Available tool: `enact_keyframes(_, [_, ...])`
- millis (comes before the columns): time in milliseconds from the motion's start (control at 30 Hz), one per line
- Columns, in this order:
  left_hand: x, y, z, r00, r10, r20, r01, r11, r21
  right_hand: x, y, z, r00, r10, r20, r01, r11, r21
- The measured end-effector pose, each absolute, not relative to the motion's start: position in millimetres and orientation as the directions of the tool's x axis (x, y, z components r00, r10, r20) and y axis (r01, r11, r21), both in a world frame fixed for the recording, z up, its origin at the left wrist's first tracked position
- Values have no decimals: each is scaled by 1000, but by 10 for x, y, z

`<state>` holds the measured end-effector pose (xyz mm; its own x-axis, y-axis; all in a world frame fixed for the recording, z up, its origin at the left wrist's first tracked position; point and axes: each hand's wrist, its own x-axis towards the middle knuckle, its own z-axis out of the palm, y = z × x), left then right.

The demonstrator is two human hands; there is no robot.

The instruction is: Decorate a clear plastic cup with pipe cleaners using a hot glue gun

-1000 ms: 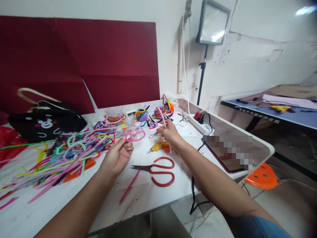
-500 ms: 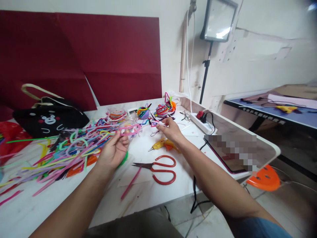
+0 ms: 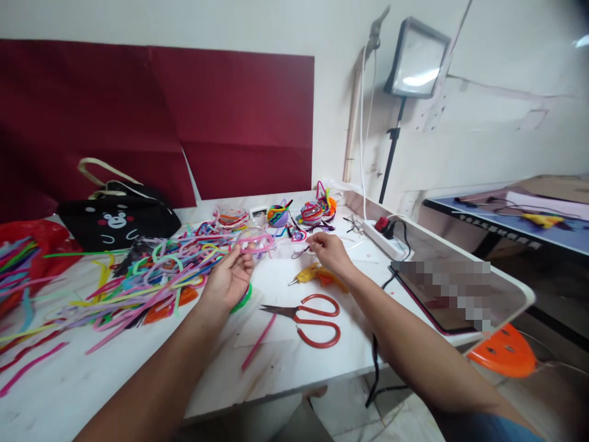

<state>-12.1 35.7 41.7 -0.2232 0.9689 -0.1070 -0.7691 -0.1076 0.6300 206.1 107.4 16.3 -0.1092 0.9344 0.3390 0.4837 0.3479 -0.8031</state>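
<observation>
My left hand (image 3: 232,279) is closed, its thumb and fingers pinching a ring of pink pipe cleaner (image 3: 260,247) that runs around a clear, rounded plastic piece. Just to the right, the fingers of my right hand (image 3: 330,253) are pinched together, and a thin dark cord loop (image 3: 300,253) sticks out from the fingertips. Behind that hand lies a small pink and white piece (image 3: 299,236). A yellow glue gun (image 3: 306,274) rests below the right hand, partly hidden by the wrist. Nearer to me are red-handled scissors (image 3: 317,319) and a pink pipe cleaner piece (image 3: 258,342).
Loose pipe cleaners (image 3: 156,276) heap up on the left beside a black bag (image 3: 117,218) and a red plastic bag (image 3: 50,258). Several wrapped balls (image 3: 278,215) stand at the back. A power strip (image 3: 384,236) and dark tablet (image 3: 427,301) lie right.
The view has shifted, so everything sits lower and farther right. My right fingers have drawn closer together, and the small pink and white piece now shows apart from them. My left hand keeps its hold.
</observation>
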Motion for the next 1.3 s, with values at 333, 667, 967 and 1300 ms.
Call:
enact_keyframes(333, [-65,284,419,-182,973,-143,-758,-46,651,1905,1017,161,-272,929,252,620,369,-693])
enact_keyframes(667, [107,162,375,-110,975,-192,-725,53,687,1888,1313,404,-444,882,158,701,451,-552])
enact_keyframes(967, [181,121,233,-46,951,-306,-710,184,680,1826,1689,219,-597,795,111,658,564,-500])
enact_keyframes(1300, [144,190,125,-91,886,-454,-759,233,608,1834,1807,139,-704,703,102,588,658,-471])
